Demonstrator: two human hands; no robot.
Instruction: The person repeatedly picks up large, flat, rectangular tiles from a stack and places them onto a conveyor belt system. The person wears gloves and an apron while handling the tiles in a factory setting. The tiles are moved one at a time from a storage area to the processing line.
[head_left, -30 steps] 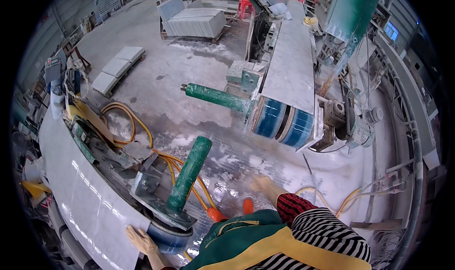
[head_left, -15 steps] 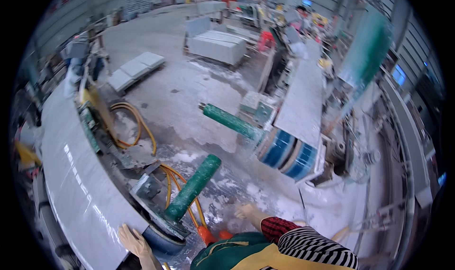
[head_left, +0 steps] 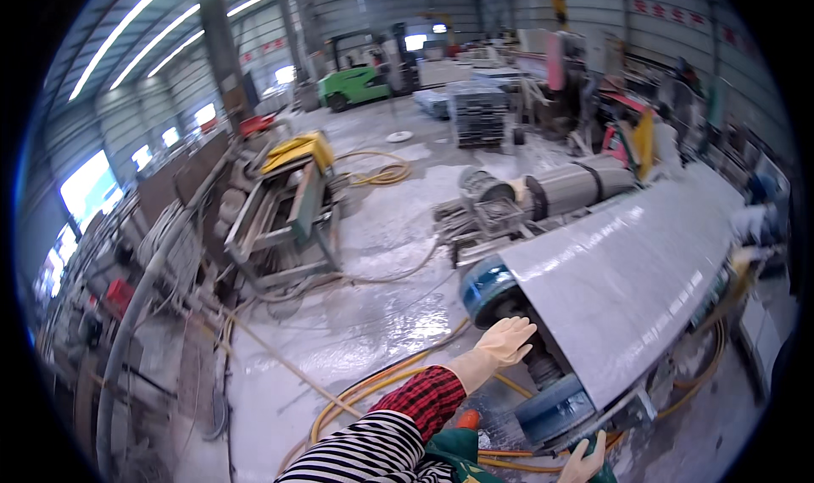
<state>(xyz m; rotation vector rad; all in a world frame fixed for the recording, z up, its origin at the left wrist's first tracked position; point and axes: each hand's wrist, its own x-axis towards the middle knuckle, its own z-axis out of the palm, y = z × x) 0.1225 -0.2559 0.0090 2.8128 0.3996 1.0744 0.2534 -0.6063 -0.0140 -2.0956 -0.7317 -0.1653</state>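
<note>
My left hand (head_left: 503,343), in a pale rubber glove, reaches out with fingers extended at the near edge of a large glossy pale slab (head_left: 627,271). Whether it touches the slab I cannot tell. Just beyond the hand is a blue wheel (head_left: 492,286), and a second blue wheel (head_left: 555,408) sits under the slab's near corner. A dark shaft lies between the wheels, partly hidden by my hand. At the lower edge my right hand (head_left: 583,460), also gloved, has thumb and fingers apart, with nothing visible in it.
Yellow hoses (head_left: 348,402) run over the wet floor below my left arm. A metal frame (head_left: 288,216) with a yellow cover stands ahead to the left. Past the slab lies a motor (head_left: 487,186) with a large roller. Farther back are a green forklift (head_left: 356,84) and stacked slabs (head_left: 479,114).
My view has swung left, so the slab now shows on the right. My left hand has gone from lying on the slab to its end edge, by the wheels.
</note>
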